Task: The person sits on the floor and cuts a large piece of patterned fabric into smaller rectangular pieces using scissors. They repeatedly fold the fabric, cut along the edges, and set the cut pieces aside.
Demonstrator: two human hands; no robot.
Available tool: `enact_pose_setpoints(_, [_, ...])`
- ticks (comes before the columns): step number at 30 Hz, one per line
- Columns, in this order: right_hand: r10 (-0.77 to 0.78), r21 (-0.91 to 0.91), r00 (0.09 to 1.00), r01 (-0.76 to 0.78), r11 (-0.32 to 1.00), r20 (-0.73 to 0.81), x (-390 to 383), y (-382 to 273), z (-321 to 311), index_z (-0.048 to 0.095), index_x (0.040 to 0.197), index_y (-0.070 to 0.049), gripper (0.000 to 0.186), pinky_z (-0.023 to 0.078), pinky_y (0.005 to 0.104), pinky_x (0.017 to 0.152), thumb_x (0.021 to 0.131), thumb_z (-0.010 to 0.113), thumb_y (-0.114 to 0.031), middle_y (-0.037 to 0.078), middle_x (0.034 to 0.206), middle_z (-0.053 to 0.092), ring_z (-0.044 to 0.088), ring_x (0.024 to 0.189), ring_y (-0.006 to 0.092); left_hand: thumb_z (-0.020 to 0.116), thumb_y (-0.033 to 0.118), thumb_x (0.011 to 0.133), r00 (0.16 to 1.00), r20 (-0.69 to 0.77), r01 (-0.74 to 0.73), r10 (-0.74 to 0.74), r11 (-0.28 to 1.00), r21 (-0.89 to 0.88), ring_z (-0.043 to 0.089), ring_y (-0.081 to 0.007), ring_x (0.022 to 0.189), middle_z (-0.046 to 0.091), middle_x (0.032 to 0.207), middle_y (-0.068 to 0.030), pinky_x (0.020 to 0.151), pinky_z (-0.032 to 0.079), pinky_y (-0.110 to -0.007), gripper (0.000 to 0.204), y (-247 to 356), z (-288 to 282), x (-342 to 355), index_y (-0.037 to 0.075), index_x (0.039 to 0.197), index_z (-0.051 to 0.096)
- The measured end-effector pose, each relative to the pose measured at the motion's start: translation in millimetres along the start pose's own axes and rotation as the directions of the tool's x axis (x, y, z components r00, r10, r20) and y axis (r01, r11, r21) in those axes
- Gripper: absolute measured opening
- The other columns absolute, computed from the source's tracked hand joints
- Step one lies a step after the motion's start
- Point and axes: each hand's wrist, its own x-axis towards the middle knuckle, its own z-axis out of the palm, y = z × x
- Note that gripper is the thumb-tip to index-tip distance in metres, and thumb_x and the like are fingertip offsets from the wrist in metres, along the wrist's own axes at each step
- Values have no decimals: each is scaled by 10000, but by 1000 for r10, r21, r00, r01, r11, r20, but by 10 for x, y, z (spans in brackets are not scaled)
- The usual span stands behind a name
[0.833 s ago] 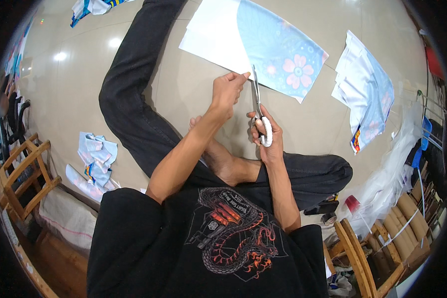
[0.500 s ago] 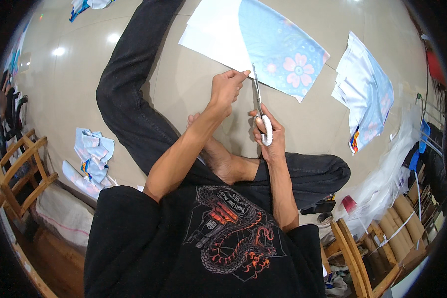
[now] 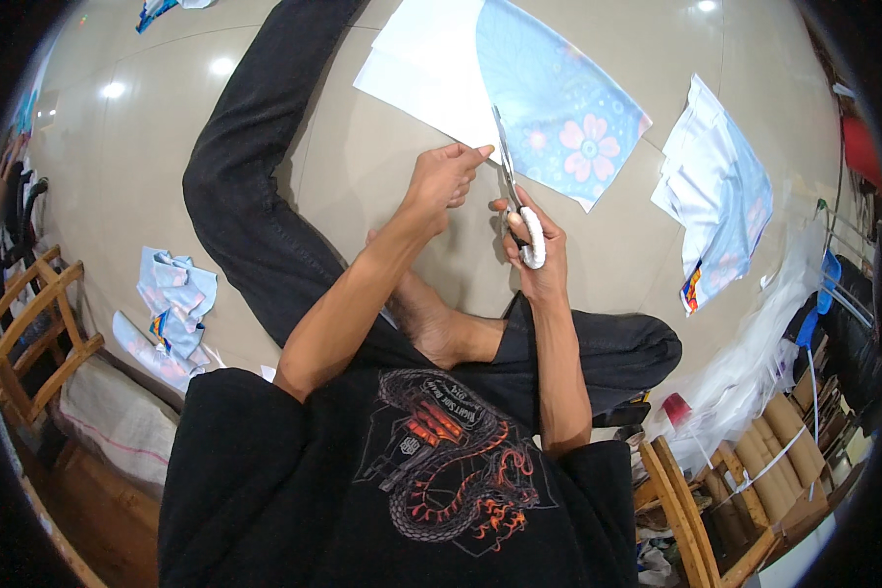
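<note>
Clamped around the white-wrapped handles of the scissors, the right hand points the blades away from the body, while the left hand has thumb and finger pinched together on the near edge of the cloth. That cloth lies on the tiled floor, just beyond both hands — plain white on its left part, pale blue with pink flowers on its right. One blade shows over it, its tip near the curved line where the two colours meet; how far the blades stand apart I cannot tell. Another blue-and-white piece lies well apart to the right, and crumpled scraps lie to the left, beyond the bent leg in black trousers.
</note>
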Motion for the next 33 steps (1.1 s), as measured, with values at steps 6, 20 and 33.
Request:
enact_pose_setpoints(6, [-11,-9,1000,11,1000,12,86,14,-19,601,1440,-3,519,381,203,454,938,731,-3,140,1142,730,519,578,66,782,257,953,1000,-2,0,0,1000,-26,274,-4,439,419,591,107,410,183,-212,240,-14,-19,20,87,881,628])
enact_pose_setpoints(20, [0,-45,1000,1,999,31,293,-206,72,622,1418,0,501,390,197,445,933,746,-23,136,1116,742,524,568,39,696,316,1018,987,150,60,-52,997,-55,326,-8,493,386,623,111,459,257,-190,330,126,-156,-27,174,806,487])
enact_pose_setpoints(33, [-34,-127,999,32,991,-8,425,-139,141,625,1409,7,502,402,196,448,926,758,-28,132,1105,747,545,588,49,636,264,1056,970,241,139,-38,897,-419,327,-22,495,385,615,96,462,263,-199,196,158,-283,-20,150,923,547])
